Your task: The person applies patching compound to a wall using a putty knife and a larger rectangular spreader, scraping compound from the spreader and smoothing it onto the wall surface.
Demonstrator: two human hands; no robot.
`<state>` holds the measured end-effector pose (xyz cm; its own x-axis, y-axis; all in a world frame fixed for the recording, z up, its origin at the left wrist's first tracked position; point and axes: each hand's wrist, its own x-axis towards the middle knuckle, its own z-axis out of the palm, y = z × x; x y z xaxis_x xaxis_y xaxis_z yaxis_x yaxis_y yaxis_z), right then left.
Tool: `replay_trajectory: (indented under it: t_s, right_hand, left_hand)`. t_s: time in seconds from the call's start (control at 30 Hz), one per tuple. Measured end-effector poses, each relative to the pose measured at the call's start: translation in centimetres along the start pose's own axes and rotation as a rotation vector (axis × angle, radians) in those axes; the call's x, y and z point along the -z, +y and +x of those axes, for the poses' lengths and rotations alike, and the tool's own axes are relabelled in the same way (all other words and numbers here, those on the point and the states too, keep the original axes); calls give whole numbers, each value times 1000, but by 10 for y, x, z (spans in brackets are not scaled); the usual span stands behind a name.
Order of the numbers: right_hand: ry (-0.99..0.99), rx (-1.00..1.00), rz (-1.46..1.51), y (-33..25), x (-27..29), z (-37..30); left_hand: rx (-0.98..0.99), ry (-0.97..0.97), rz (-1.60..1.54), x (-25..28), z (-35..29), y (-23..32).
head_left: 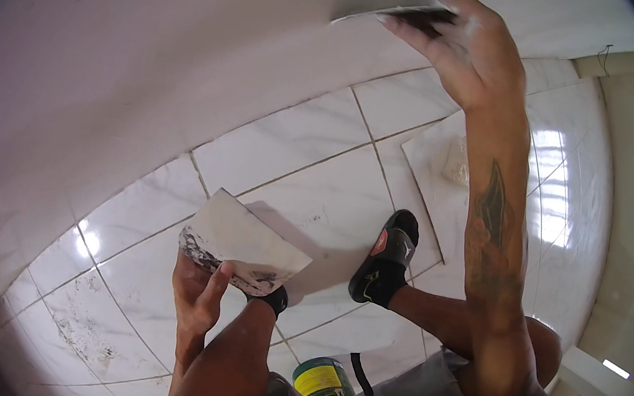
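Wide flat putty blade, thin, pale with a dark back edge, pressed flat against the white wall, tilted slightly, gripped along its rear edge by the right hand raised high. Square hawk board, off-white, smeared with grey-white putty along its near edge, held roughly level and tilted in the left hand, thumb on top.

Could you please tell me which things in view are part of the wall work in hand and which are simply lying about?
In use:
- right hand pressing a putty knife to the white wall
- left hand holding a flat board smeared with putty

Lying about:
- loose tile on the floor
- green-and-yellow can
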<state>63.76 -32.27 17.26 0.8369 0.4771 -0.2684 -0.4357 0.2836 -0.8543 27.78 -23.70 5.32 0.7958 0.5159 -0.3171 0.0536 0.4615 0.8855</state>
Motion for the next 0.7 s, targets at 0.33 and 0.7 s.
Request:
replay_trajectory:
  t_s: [0.33,0.7]
  right_hand:
    - [276,-394,17,216,96,8]
    - [237,-399,121,257,73,49]
  left_hand:
    - [57,143,24,11,-7,-2]
    - [28,178,42,14,-11,-4]
